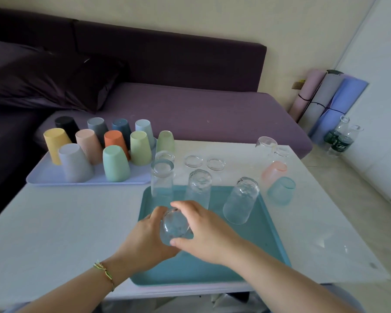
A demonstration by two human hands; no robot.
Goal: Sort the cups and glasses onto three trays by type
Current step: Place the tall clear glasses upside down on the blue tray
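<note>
**Both hands clasp one clear glass over the teal tray**

The left hand [145, 231] curls round the left side of an upturned clear drinking glass [175, 224], fingers wrapped to its far edge. The right hand [203, 229] grasps the same glass from the right, thumb pressed on the near side and fingers arched over the far side. The glass sits base-up between the two palms, above the near left part of a teal rectangular plastic tray [264, 224]; whether its rim touches the tray is hidden by the hands. A thin green and yellow cord bracelet [104, 271] circles the left wrist.

Three more clear glasses stand upside down along the tray's far side: one at the left [161, 179], one in the middle [199, 188] and one at the right [240, 199].

The tray lies on a white table [54, 222]. Just right of it stand a frosted pink glass [274, 173] and a frosted teal glass [281, 190], touching or nearly so. To the far left, a pale lavender tray [48, 175] carries a cluster of upturned coloured plastic cups [115, 163].
</note>
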